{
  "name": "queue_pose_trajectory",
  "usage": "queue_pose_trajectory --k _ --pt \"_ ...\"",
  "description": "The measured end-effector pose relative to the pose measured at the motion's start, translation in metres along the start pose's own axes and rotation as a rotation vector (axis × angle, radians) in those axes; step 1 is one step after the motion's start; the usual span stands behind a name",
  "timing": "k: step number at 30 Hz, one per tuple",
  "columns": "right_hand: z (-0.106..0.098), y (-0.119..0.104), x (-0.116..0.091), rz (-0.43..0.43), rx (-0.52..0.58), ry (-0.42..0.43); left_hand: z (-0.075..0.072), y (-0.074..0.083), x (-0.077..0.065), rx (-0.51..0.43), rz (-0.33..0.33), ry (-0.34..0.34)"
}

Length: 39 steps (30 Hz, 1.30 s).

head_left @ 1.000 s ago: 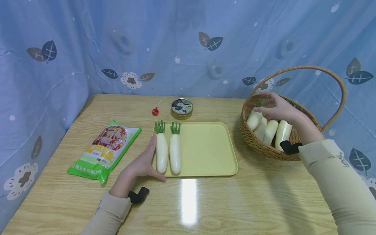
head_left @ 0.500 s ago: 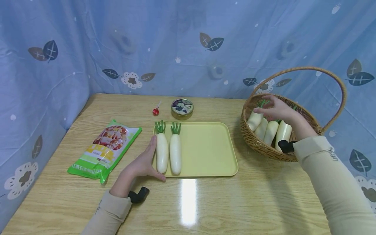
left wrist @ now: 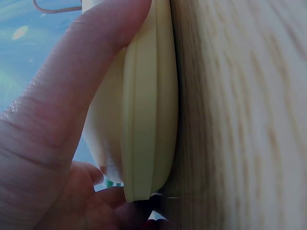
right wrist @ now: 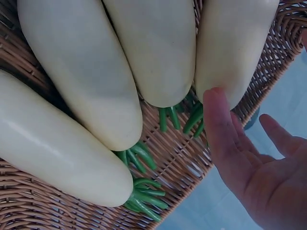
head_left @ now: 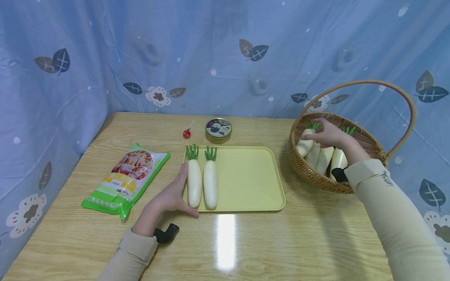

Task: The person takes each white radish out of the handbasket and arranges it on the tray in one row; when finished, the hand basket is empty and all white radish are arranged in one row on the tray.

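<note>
My left hand grips the near left corner of a yellow tray. In the left wrist view, the thumb lies on the rim and the fingers bend round the far end. Two white radishes with green tops lie side by side on the tray's left part. My right hand is over the wicker basket, fingers parted around the leftmost white radish inside. In the right wrist view, a fingertip meets that radish near its green top; several radishes lie there in a row.
A green and white food bag lies left of the tray. Behind the tray are a red lollipop and a round tin. The basket's tall handle arches above it. A blue curtain borders the table.
My right hand has moved slightly left and lower into the basket, closer to the leftmost radish. My left hand and the tray have stayed put.
</note>
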State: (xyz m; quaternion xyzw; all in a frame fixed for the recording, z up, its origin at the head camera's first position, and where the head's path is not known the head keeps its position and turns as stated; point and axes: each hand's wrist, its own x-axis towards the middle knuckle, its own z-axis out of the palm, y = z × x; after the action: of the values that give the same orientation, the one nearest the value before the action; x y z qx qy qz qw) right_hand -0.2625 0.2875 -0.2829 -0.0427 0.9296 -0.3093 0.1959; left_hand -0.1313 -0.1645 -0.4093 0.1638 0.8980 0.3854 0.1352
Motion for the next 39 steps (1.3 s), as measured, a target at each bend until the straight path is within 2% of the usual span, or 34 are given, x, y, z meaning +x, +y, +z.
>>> queue_pose_trajectory --k 9,19,30,39 --pt "0.002 0.000 0.003 0.058 0.053 -0.056 0.000 0.000 0.000 -0.001 0.003 0.004" --pt "0.008 0.000 0.009 0.102 0.043 -0.115 0.001 -0.002 0.001 0.000 -0.001 0.000" --pt "0.015 0.000 0.015 0.150 0.075 -0.137 0.001 -0.002 0.001 -0.001 -0.004 0.001" --pt "0.020 -0.004 0.016 0.158 0.039 -0.102 0.002 -0.002 0.001 0.006 -0.004 0.007"
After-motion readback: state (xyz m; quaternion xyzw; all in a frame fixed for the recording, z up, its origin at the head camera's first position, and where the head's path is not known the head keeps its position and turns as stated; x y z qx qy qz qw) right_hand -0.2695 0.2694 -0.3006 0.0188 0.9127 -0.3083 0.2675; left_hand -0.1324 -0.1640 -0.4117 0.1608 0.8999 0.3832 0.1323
